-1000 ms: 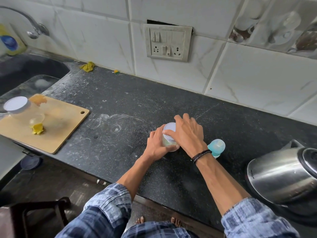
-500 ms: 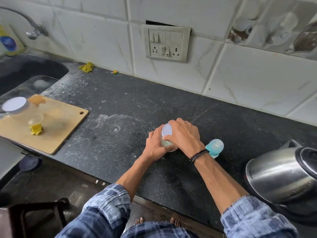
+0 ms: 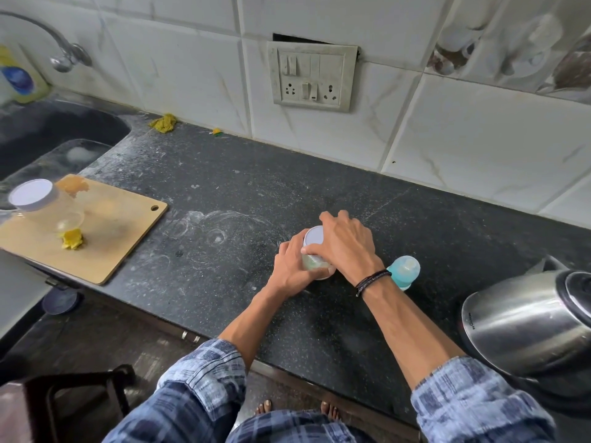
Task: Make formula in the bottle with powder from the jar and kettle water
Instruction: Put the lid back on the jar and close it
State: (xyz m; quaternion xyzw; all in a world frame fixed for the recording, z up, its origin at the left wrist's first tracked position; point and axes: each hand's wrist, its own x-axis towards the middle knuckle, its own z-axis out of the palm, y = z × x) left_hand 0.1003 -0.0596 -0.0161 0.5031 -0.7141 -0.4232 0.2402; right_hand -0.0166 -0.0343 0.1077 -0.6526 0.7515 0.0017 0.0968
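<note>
A small clear jar (image 3: 315, 265) with a white lid (image 3: 312, 237) stands on the black counter (image 3: 224, 203). My left hand (image 3: 292, 266) grips the jar's body from the left. My right hand (image 3: 347, 246) wraps over the lid from the right, fingers curled round its rim. Just right of my right wrist stands a baby bottle with a light blue cap (image 3: 403, 270), partly hidden by the wrist. A steel kettle (image 3: 527, 321) sits at the right edge of the counter.
A wooden cutting board (image 3: 105, 238) at the left carries a second clear jar with a white lid (image 3: 33, 195) and a yellow scrap (image 3: 73, 239). A sink (image 3: 48, 132) and tap (image 3: 65, 55) lie far left. A switch panel (image 3: 311, 76) is on the tiled wall.
My right hand has turned on the lid, and the lid now tilts toward the left. The left hand stays on the jar's body.
</note>
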